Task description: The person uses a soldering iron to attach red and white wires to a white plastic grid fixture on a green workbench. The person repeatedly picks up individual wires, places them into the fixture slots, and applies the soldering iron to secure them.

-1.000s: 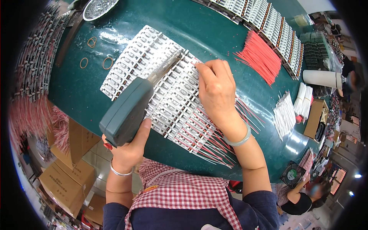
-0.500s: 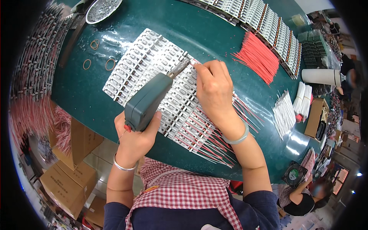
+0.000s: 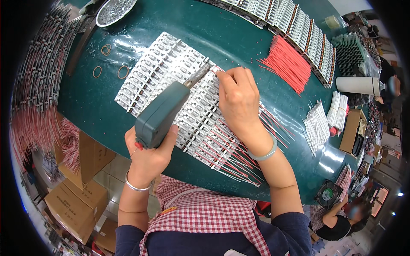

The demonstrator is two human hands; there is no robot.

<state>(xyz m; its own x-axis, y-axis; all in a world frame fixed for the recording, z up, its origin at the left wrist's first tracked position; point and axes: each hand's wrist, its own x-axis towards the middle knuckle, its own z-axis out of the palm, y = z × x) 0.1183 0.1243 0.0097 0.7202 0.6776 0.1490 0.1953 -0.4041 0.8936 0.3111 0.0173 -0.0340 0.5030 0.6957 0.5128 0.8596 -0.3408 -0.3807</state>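
My left hand (image 3: 151,155) is wrapped round the handle of a dark green soldering gun (image 3: 162,112). Its metal tip reaches to the upper right edge of a panel of white circuit boards (image 3: 160,64) lying on the table. Beside that tip, my right hand (image 3: 240,100) has thumb and forefinger pinched on a thin red wire (image 3: 218,69), whose end is at the boards. Red and white wires (image 3: 239,164) are attached along the panel's near rows and fan out to the right under my right forearm.
Loose red wires (image 3: 287,64) and white wires (image 3: 315,128) lie to the right on the green table (image 3: 192,17). More board panels (image 3: 294,25) line the far right edge. Rubber bands (image 3: 97,71) and a metal bowl (image 3: 114,12) lie far left. A small fan (image 3: 329,194) sits near right.
The soldering gun and my left hand have shifted slightly left and toward me, its tip drawn back a little. My right hand holds its place.
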